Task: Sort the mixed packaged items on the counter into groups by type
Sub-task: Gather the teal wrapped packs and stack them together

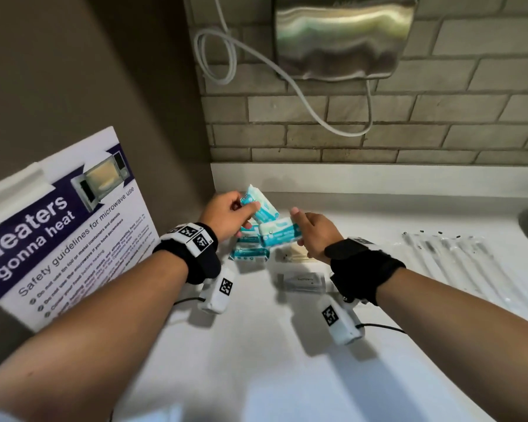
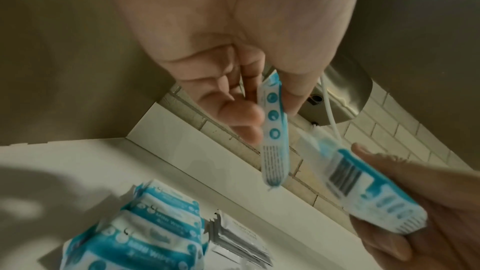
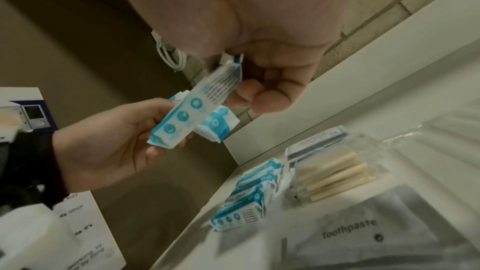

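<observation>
Now both hands (image 1: pixel 226 216) pinch one wipes packet (image 1: pixel 279 234) each — above the counter (image 1: pixel 287 345).

Poster (image 1: pixel 58 226) on left wall, head view: headline "Heaters gonna heat", subhead "Safety guidelines for microwave use"; first bullet starts "Do not use tin foil or metal containers", remaining bullets too blurred. Right wrist view catches only fragments of it: "once", "it's". Clear flat sachet (image 3: pixel 363 231) on the counter (image 1: pixel 256 360) reads "toothpaste". Blue-and-white packs (image 2: pixel 145 239) stacked on counter: partly legible "mini wipes", brand line unreadable. Barcode on the pack (image 2: pixel 363 188) in the right hand (image 2: pixel 428 213); digits not legible.
</observation>
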`<state>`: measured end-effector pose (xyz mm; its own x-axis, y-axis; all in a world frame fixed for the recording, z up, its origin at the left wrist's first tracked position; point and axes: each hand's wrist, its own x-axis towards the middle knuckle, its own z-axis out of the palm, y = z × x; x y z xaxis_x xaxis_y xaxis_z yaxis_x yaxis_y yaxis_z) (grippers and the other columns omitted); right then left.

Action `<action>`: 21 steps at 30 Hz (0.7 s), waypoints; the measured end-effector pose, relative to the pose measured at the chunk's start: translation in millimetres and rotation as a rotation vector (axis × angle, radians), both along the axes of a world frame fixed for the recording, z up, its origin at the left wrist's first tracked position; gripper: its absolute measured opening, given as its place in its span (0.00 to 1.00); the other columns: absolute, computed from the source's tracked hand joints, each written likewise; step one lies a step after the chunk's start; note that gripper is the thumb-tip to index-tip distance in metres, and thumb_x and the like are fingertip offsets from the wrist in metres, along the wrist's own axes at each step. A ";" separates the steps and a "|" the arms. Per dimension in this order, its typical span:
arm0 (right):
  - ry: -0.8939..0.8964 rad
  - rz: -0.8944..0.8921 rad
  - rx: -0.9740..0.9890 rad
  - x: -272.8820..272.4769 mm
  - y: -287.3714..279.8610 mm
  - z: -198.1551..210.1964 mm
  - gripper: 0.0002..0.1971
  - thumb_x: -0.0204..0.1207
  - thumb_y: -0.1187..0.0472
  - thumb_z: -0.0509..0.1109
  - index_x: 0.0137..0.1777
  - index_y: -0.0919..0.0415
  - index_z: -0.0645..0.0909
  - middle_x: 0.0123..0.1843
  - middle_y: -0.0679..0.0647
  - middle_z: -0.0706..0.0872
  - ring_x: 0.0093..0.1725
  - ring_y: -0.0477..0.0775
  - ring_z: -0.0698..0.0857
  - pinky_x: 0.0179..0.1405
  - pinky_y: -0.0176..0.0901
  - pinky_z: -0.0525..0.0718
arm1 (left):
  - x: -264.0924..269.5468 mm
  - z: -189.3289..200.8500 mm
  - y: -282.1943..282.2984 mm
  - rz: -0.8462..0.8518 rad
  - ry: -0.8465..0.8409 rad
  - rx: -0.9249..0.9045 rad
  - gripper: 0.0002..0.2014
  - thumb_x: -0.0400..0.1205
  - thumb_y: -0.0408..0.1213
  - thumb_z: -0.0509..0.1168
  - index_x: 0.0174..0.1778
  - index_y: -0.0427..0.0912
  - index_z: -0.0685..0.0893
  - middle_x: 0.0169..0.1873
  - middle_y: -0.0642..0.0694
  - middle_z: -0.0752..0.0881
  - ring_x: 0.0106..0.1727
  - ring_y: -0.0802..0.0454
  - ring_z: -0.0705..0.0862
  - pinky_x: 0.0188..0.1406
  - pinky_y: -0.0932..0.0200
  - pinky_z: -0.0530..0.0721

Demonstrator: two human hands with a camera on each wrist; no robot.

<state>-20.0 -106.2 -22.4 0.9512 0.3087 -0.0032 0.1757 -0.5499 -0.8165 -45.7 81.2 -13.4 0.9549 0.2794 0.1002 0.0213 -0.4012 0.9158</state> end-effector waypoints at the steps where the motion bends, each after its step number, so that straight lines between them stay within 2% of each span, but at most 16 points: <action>1: 0.009 0.017 -0.014 -1.5 -0.2 -0.4 0.30 0.85 0.41 0.51 0.55 0.68 0.83 0.52 0.69 0.88 0.52 0.68 0.87 0.34 0.47 0.78 | -1.0 -1.1 0.1 0.010 0.002 -0.012 0.07 0.83 0.40 0.67 0.48 0.40 0.83 0.42 0.41 0.88 0.31 0.52 0.86 0.16 0.64 0.79; 4: 0.009 0.070 -0.053 -5.5 -0.1 0.7 0.31 0.85 0.41 0.49 0.54 0.69 0.82 0.52 0.68 0.88 0.52 0.67 0.87 0.34 0.46 0.78 | -5.1 -0.9 2.4 0.022 0.033 -0.023 0.14 0.84 0.42 0.65 0.55 0.33 0.84 0.46 0.37 0.90 0.33 0.48 0.87 0.17 0.63 0.80; 6: -0.019 0.091 -0.078 -8.0 0.9 2.4 0.31 0.85 0.42 0.49 0.55 0.69 0.82 0.51 0.68 0.88 0.52 0.67 0.87 0.39 0.50 0.82 | -8.2 0.0 5.9 0.024 0.059 -0.032 0.14 0.84 0.41 0.65 0.54 0.32 0.83 0.45 0.36 0.90 0.34 0.48 0.87 0.18 0.63 0.82; 8: -0.050 0.111 -0.082 -11.9 2.4 1.8 0.27 0.86 0.45 0.50 0.57 0.69 0.79 0.52 0.67 0.88 0.51 0.66 0.88 0.50 0.58 0.86 | -10.5 -0.5 9.6 0.047 0.069 -0.030 0.11 0.84 0.40 0.66 0.52 0.33 0.82 0.44 0.37 0.89 0.32 0.49 0.88 0.19 0.62 0.84; 9: -0.052 0.132 -0.083 -14.9 3.8 -0.2 0.23 0.86 0.47 0.51 0.59 0.68 0.76 0.53 0.67 0.88 0.52 0.67 0.87 0.53 0.62 0.86 | -12.1 -2.9 11.7 0.064 0.065 -0.034 0.10 0.83 0.38 0.67 0.53 0.34 0.82 0.43 0.37 0.89 0.30 0.51 0.88 0.18 0.62 0.84; 11: -0.048 0.207 -0.135 -20.4 7.8 -5.2 0.18 0.87 0.52 0.52 0.62 0.66 0.74 0.54 0.67 0.87 0.53 0.69 0.86 0.55 0.62 0.84 | -14.6 -8.0 16.9 0.096 0.061 -0.034 0.12 0.83 0.33 0.67 0.62 0.38 0.80 0.41 0.37 0.87 0.23 0.54 0.86 0.18 0.62 0.84; 12: -0.037 0.258 -0.191 -23.4 10.5 -8.0 0.17 0.87 0.53 0.52 0.62 0.66 0.74 0.56 0.68 0.86 0.55 0.69 0.85 0.56 0.59 0.83 | -15.7 -11.5 19.5 0.113 0.070 -0.030 0.16 0.83 0.31 0.65 0.67 0.42 0.79 0.41 0.37 0.87 0.22 0.55 0.86 0.19 0.62 0.86; 14: -0.003 0.352 -0.329 -30.1 16.6 -12.3 0.16 0.87 0.55 0.53 0.61 0.66 0.75 0.57 0.67 0.85 0.54 0.66 0.84 0.51 0.50 0.79 | -19.7 -17.3 22.3 0.139 0.114 -0.019 0.19 0.84 0.30 0.63 0.70 0.47 0.78 0.46 0.35 0.88 0.26 0.52 0.88 0.26 0.59 0.89; 15: 0.021 0.385 -0.390 -33.3 20.1 -13.6 0.16 0.87 0.54 0.53 0.62 0.66 0.74 0.55 0.65 0.85 0.50 0.63 0.83 0.45 0.47 0.77 | -21.9 -19.4 23.0 0.151 0.140 -0.021 0.17 0.84 0.30 0.62 0.68 0.47 0.79 0.48 0.35 0.88 0.30 0.50 0.90 0.28 0.58 0.90; 18: 0.108 0.440 -0.481 -41.6 30.8 -18.8 0.13 0.86 0.51 0.56 0.57 0.61 0.71 0.38 0.57 0.82 0.30 0.56 0.79 0.26 0.42 0.76 | -29.0 -26.9 26.7 0.186 0.202 -0.028 0.08 0.83 0.30 0.62 0.55 0.45 0.80 0.48 0.35 0.86 0.37 0.44 0.90 0.30 0.55 0.91; 20: 0.142 0.466 -0.511 -44.5 36.4 -24.8 0.11 0.85 0.51 0.57 0.54 0.60 0.70 0.29 0.54 0.79 0.23 0.53 0.77 0.23 0.41 0.78 | -32.8 -33.5 31.1 0.171 0.257 0.033 0.07 0.81 0.30 0.65 0.47 0.47 0.80 0.46 0.37 0.85 0.40 0.41 0.89 0.40 0.48 0.90; 21: 0.148 0.477 -0.533 -45.4 38.0 -26.6 0.10 0.85 0.53 0.58 0.55 0.60 0.71 0.29 0.54 0.80 0.22 0.53 0.78 0.23 0.41 0.80 | -35.9 -35.7 32.7 0.150 0.305 0.093 0.06 0.80 0.31 0.67 0.47 0.47 0.81 0.45 0.39 0.85 0.41 0.41 0.88 0.41 0.49 0.88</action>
<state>-65.4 -68.2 -49.0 0.6914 0.6100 -0.3872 0.4038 -0.7706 -0.4930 -81.6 114.0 -49.1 0.8937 0.4223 -0.1517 0.3533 -0.4539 0.8180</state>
